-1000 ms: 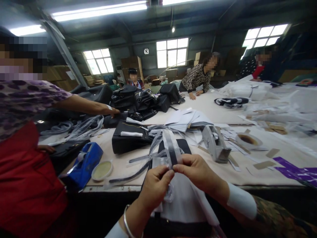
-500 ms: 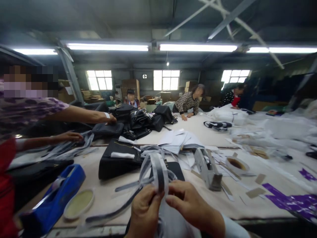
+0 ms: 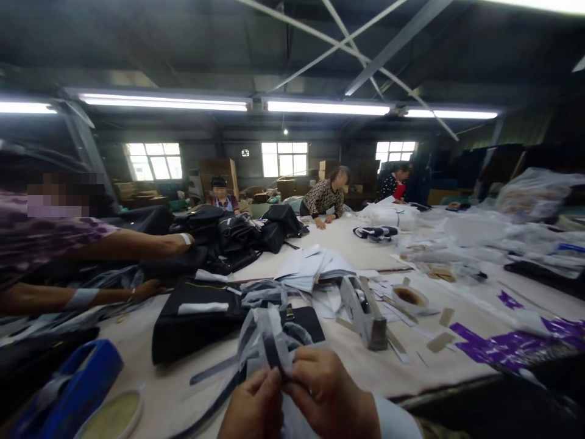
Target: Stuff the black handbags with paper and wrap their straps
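Observation:
Close to the table's front edge, a dark strap point(image 3: 273, 347) stands up in a loop inside thin, translucent white wrapping. My left hand point(image 3: 255, 403) pinches the wrapped strap from the left, thumb on top. From the right, my right hand point(image 3: 326, 387) is closed on the wrapping's edge, its fingertips almost meeting the left ones. Lower down, the hands partly hide the white wrapping. Just beyond lies a black bag point(image 3: 189, 335) with a roll of white paper point(image 3: 203, 308) on it. Further wrapped straps trail left across the table.
A grey tape dispenser point(image 3: 364, 314) and a tape roll point(image 3: 410, 299) stand to the right, near a stack of white sheets point(image 3: 315, 268). A blue tape dispenser point(image 3: 75, 390) is at front left. Purple plastic point(image 3: 493, 347) lies right. A co-worker's arms point(image 3: 137, 244) reach in from the left.
My view has swung right and tilted up, so the table shifts left and lower. My right hand's fingers, apart before, have closed on the wrapping beside my left hand.

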